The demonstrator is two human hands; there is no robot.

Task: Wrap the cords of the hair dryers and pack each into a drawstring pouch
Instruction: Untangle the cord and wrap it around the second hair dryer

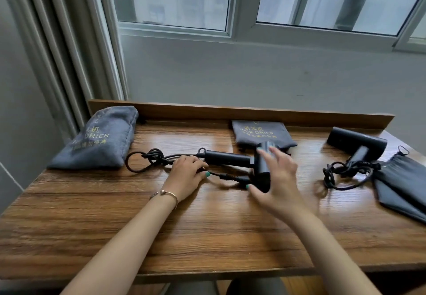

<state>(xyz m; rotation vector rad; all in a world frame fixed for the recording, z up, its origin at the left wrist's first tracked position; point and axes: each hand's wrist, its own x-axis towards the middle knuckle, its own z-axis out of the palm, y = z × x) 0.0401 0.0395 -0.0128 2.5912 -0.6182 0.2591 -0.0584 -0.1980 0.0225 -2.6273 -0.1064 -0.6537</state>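
Desk (207,225): brown wood grain, striped. Left pouch (96,140), middle pouch (260,133): grey, yellow lettering. Right pouch (401,184): plain dark grey. Both hair dryers (230,158) (357,142), cords (147,158): black. Fingernails (208,174): teal. Bracelet (171,194): gold.

The scene is lit by soft grey daylight admitted through the window (276,2) at the top, and no harsh sun is seen. The glass is washed pale, with the view beyond it hazy and undefined. Pale glare streaks are thrown across the glossy wooden table (207,225), strongest on its far half. Faint, soft-edged shadows are cast toward the viewer beneath the hands and the dark objects. Strong wide-angle distortion is shown: the window frame and the curtain (53,64) at the left are bent and leaned. The right hand (279,179) is smeared slightly by motion blur, and fine detail is softened throughout
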